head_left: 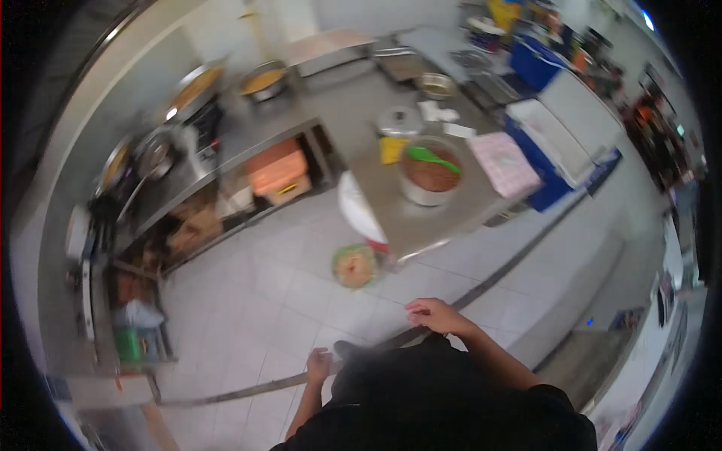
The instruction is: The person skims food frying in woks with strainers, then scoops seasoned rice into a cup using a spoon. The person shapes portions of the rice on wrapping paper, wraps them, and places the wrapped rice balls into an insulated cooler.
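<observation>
My left hand [320,364] hangs low over the tiled floor beside my body, its fingers loosely apart and nothing seen in it. Held out in front of me, my right hand [435,314] has its fingers slightly bent and apart, with no object in it. Nearest to both hands on the floor side is a greenish-rimmed round container [355,267] with light brown contents. Beyond it, a metal pot [429,194] of brown food stands on the steel table [410,233]. A green spoon or ladle [434,157] lies across the pot. Neither hand touches these things.
A steel counter [323,98] along the wall carries pans, including a pot with yellowish contents [263,81]. A pink-and-white cloth [505,163] and a metal lid [399,121] lie on the table. An open blue-and-white cooler [553,143] stands to the right. A dark strip crosses the floor.
</observation>
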A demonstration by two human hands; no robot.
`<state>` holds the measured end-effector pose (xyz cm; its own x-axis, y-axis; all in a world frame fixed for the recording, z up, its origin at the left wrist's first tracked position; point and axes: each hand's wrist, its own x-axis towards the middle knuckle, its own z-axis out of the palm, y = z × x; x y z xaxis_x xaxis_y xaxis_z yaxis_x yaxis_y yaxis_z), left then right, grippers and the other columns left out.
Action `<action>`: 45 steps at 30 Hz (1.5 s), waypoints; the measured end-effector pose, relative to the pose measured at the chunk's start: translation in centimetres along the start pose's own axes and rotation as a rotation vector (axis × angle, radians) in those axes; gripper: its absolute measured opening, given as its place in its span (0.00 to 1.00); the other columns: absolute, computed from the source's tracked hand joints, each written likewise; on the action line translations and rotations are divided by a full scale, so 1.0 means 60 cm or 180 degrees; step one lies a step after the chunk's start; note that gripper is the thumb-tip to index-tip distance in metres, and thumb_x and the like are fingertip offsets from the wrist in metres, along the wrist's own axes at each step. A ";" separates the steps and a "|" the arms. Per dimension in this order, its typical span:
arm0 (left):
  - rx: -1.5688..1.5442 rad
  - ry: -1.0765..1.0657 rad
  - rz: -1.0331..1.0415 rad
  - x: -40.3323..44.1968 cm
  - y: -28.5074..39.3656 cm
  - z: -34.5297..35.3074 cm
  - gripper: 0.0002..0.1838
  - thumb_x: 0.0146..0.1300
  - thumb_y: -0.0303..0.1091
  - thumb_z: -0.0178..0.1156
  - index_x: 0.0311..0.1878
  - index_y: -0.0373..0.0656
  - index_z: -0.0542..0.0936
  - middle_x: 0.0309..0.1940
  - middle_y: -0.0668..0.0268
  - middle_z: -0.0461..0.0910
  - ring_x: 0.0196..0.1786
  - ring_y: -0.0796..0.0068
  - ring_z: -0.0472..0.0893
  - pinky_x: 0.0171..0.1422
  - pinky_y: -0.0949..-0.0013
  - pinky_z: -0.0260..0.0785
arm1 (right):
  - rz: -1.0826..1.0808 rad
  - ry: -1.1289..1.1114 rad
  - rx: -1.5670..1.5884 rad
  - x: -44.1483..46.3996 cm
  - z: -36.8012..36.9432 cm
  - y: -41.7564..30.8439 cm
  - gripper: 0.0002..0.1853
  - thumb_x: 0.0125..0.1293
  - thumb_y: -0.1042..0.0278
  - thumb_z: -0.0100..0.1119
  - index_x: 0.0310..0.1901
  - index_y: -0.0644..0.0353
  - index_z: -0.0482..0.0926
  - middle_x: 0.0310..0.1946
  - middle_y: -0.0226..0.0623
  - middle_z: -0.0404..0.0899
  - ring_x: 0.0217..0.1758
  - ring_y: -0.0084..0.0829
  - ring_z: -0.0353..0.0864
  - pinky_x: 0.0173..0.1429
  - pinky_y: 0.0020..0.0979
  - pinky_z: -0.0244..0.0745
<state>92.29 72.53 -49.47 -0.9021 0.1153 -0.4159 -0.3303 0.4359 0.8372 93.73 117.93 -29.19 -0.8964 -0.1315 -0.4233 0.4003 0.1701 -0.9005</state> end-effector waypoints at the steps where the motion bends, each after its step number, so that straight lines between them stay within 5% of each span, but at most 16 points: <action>1: 0.0302 -0.0235 0.0087 0.013 0.078 0.049 0.16 0.66 0.29 0.65 0.55 0.33 0.79 0.37 0.58 0.87 0.38 0.69 0.88 0.43 0.66 0.81 | 0.0018 0.0066 -0.0084 -0.035 -0.053 0.009 0.18 0.74 0.67 0.63 0.62 0.63 0.79 0.47 0.37 0.87 0.46 0.25 0.85 0.51 0.31 0.80; 5: 0.0368 -0.0937 0.0378 0.036 0.267 0.289 0.15 0.69 0.31 0.65 0.55 0.38 0.81 0.35 0.58 0.87 0.36 0.73 0.86 0.42 0.67 0.79 | -0.0058 0.1121 -0.0292 -0.205 -0.227 0.154 0.16 0.72 0.67 0.65 0.57 0.65 0.82 0.42 0.38 0.87 0.43 0.26 0.85 0.50 0.33 0.81; 8: 0.0436 -0.1538 0.0661 0.046 0.347 0.459 0.15 0.69 0.30 0.65 0.57 0.38 0.80 0.36 0.59 0.86 0.37 0.74 0.86 0.44 0.68 0.78 | 0.0505 0.1789 0.0088 -0.314 -0.356 0.248 0.19 0.72 0.62 0.65 0.58 0.64 0.82 0.39 0.42 0.88 0.41 0.31 0.88 0.50 0.34 0.81; 13: 0.0240 -0.2410 0.1287 0.104 0.509 0.706 0.22 0.67 0.25 0.66 0.63 0.39 0.74 0.40 0.61 0.86 0.41 0.73 0.85 0.49 0.68 0.78 | 0.0698 0.2546 0.0419 -0.413 -0.511 0.267 0.15 0.70 0.64 0.66 0.53 0.63 0.84 0.38 0.40 0.89 0.38 0.29 0.87 0.46 0.33 0.81; 20: 0.0696 -0.1967 0.1613 0.228 0.727 0.923 0.38 0.61 0.24 0.71 0.72 0.38 0.64 0.59 0.51 0.78 0.59 0.65 0.80 0.60 0.63 0.76 | 0.0349 0.2761 -0.0134 -0.336 -0.677 0.275 0.17 0.66 0.61 0.68 0.53 0.61 0.84 0.44 0.45 0.89 0.48 0.41 0.90 0.54 0.39 0.83; 23: 0.1226 -0.1484 0.2410 0.314 0.861 1.031 0.48 0.56 0.30 0.74 0.77 0.33 0.59 0.68 0.42 0.69 0.74 0.44 0.69 0.75 0.53 0.66 | 0.0328 0.2461 -0.0225 -0.294 -0.739 0.251 0.20 0.68 0.56 0.66 0.55 0.60 0.84 0.46 0.46 0.89 0.49 0.44 0.89 0.56 0.42 0.82; 28: 0.2106 -0.0776 0.3238 0.442 1.010 1.188 0.52 0.52 0.40 0.78 0.80 0.53 0.62 0.77 0.43 0.60 0.79 0.38 0.58 0.74 0.39 0.65 | 0.0562 0.2221 -0.0417 -0.247 -0.831 0.193 0.19 0.69 0.60 0.65 0.57 0.60 0.84 0.46 0.44 0.89 0.48 0.37 0.88 0.56 0.37 0.81; 31: 0.2708 -0.1077 0.2982 0.463 1.076 1.234 0.47 0.52 0.41 0.79 0.77 0.62 0.69 0.78 0.47 0.59 0.79 0.37 0.57 0.70 0.30 0.65 | 0.0575 0.2239 -0.0466 -0.233 -0.903 0.155 0.19 0.70 0.60 0.65 0.58 0.60 0.84 0.45 0.43 0.89 0.47 0.37 0.88 0.55 0.37 0.81; 35: 0.3227 -0.1482 0.2832 0.554 1.040 1.278 0.29 0.56 0.39 0.76 0.64 0.56 0.83 0.78 0.54 0.62 0.79 0.42 0.59 0.70 0.26 0.65 | 0.0581 0.2312 -0.0208 -0.199 -0.972 0.164 0.19 0.70 0.60 0.64 0.58 0.61 0.83 0.42 0.40 0.89 0.44 0.34 0.87 0.53 0.37 0.82; 39: 0.3160 -0.1230 0.3246 0.584 1.019 1.269 0.27 0.57 0.37 0.74 0.62 0.51 0.84 0.72 0.53 0.72 0.73 0.42 0.68 0.74 0.37 0.65 | 0.0361 0.1787 -0.0258 -0.148 -1.038 0.212 0.19 0.72 0.60 0.65 0.59 0.62 0.82 0.40 0.36 0.89 0.42 0.26 0.86 0.49 0.33 0.81; 42: 0.1733 -0.0613 0.3186 0.534 1.109 1.172 0.27 0.59 0.38 0.73 0.63 0.46 0.81 0.66 0.51 0.77 0.68 0.46 0.74 0.72 0.48 0.69 | 0.0440 0.1246 -0.0317 -0.123 -1.105 0.162 0.18 0.71 0.64 0.65 0.57 0.65 0.81 0.40 0.41 0.89 0.44 0.30 0.88 0.49 0.34 0.81; 45: 0.0138 -0.0359 0.2131 0.473 1.209 1.016 0.25 0.67 0.39 0.68 0.65 0.43 0.76 0.61 0.57 0.80 0.60 0.57 0.81 0.65 0.58 0.74 | 0.0165 0.1163 -0.0621 -0.074 -1.183 0.154 0.17 0.69 0.62 0.66 0.55 0.59 0.83 0.41 0.42 0.89 0.40 0.39 0.88 0.49 0.37 0.82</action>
<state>59.67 161.85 -22.22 -0.8729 0.4641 0.1506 0.3029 0.2734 0.9130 87.88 189.40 -28.56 -0.8987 0.2313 -0.3727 0.4346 0.3540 -0.8281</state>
